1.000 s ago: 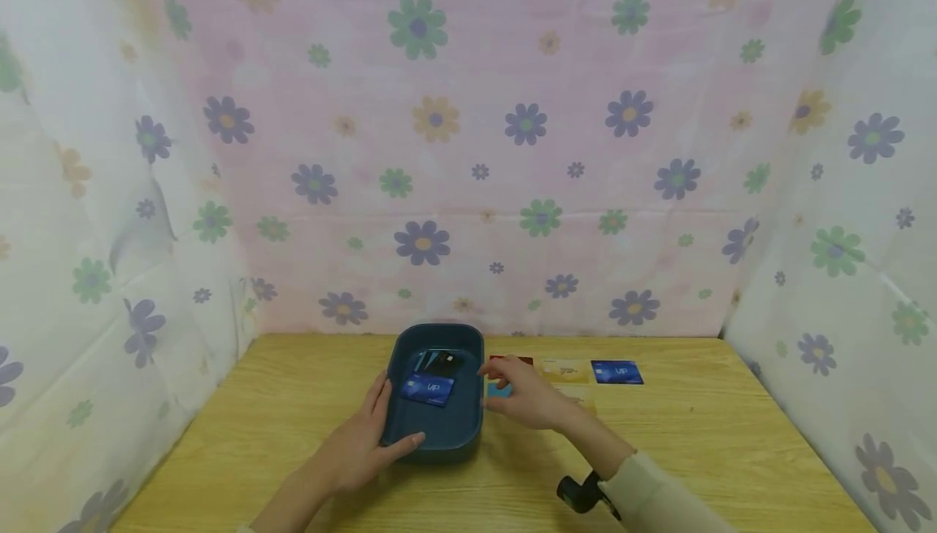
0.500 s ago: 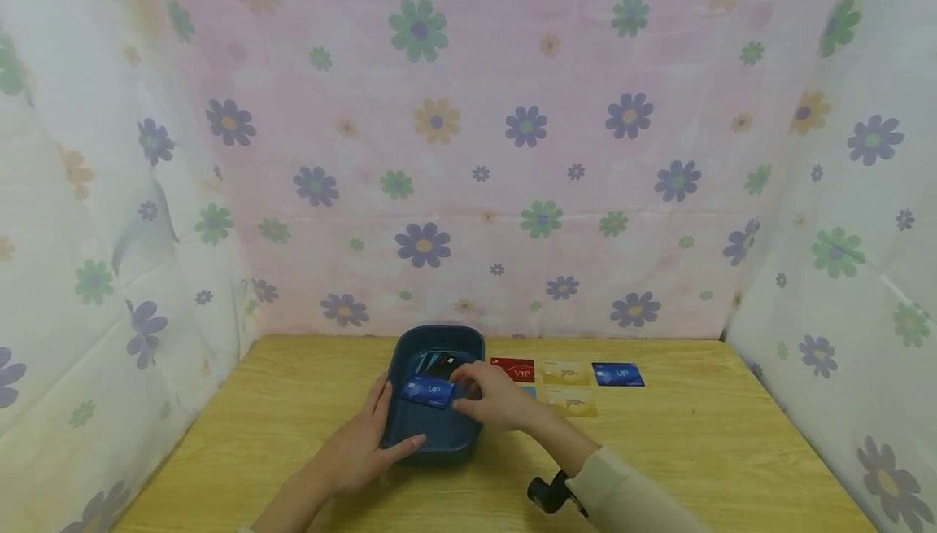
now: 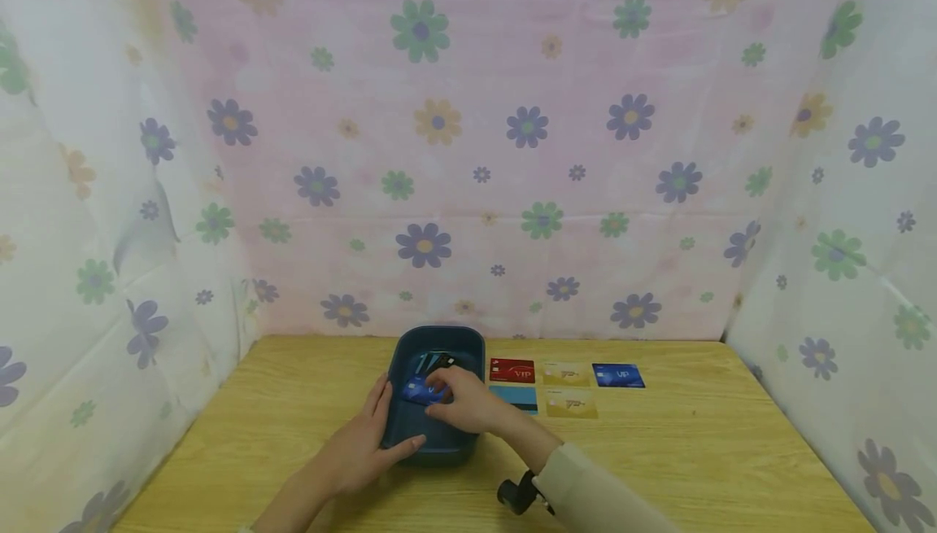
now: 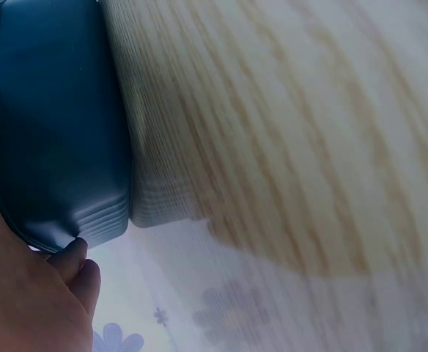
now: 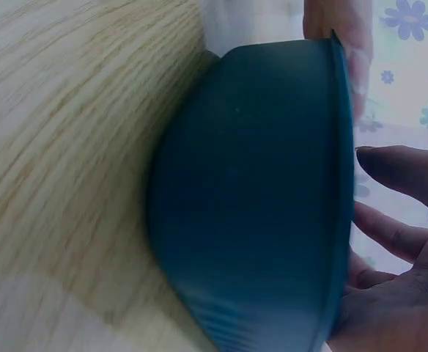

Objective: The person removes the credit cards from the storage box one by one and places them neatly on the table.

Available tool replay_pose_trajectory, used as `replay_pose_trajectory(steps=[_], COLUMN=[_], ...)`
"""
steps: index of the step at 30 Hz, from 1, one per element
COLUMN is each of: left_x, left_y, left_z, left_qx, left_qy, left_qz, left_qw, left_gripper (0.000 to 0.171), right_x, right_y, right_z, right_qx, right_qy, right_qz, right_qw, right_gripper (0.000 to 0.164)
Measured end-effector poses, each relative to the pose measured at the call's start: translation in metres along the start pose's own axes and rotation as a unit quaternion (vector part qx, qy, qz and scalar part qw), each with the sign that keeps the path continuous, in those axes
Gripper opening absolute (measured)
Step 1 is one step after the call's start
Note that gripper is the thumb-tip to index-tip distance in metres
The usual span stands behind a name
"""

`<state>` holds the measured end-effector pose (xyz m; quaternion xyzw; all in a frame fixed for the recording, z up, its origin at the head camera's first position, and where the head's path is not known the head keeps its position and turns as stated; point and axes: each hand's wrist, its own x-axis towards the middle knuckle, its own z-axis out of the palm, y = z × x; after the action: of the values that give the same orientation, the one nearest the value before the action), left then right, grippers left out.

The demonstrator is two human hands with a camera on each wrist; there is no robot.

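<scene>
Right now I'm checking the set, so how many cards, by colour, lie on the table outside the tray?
Red VIP card: 1
Gold cards: 2
Dark blue VIP card: 1
Light blue card with dark stripe: 1
Total: 5

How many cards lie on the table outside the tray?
5. Far row: red rectangular card, gold rectangular card, dark-blue rectangular card. Near row: light-blue black-striped rectangular card, second gold card.
</scene>
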<state>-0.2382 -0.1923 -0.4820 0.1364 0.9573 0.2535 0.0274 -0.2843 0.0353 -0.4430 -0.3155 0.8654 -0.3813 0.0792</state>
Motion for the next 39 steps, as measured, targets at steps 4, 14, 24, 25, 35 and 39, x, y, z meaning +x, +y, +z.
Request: replay_pose_trajectory(steps=[4,14,24,25,35,39], left_x=[0.000,0.002,0.004,0.004,0.005,0.003], left_y=[-0.001,-0.005,-0.006,-0.006,-0.005,-0.004], left_z=[0.000,0.001,0.004,0.004,0.005,0.005], left_qx=[0.000,0.001,0.004,0.002,-0.004,-0.005], left_qy=[0.002,-0.001,0.001,0.002,0.010,0.008], left_qz=[0.003,-0.005,-0.007,-0.007,-0.007,-0.007], left_qw=[1.0000,1.0000,1.0000,1.0000,0.9999,0.9999], left_gripper=[0.113,0.113,0.113,0.113,0.113,0.113], right_x=[0.008,0.030,0.043,0.043,0.046,0.047], right_y=[-0.001,0.001,0.012,0.013,0.017,0.017], right_z=[0.008,0.027,0.040,0.040,0.044,0.046], right_qx=[-0.005,-0.001,-0.032,-0.038,-0.072,-0.071], right_qy=[0.009,0.074,0.110,0.110,0.139,0.153], right_qz=[0.018,0.110,0.151,0.151,0.169,0.187], right_qw=[1.000,0.991,0.982,0.982,0.973,0.968], right_gripper=[0.043,0.067,0.076,0.075,0.055,0.048])
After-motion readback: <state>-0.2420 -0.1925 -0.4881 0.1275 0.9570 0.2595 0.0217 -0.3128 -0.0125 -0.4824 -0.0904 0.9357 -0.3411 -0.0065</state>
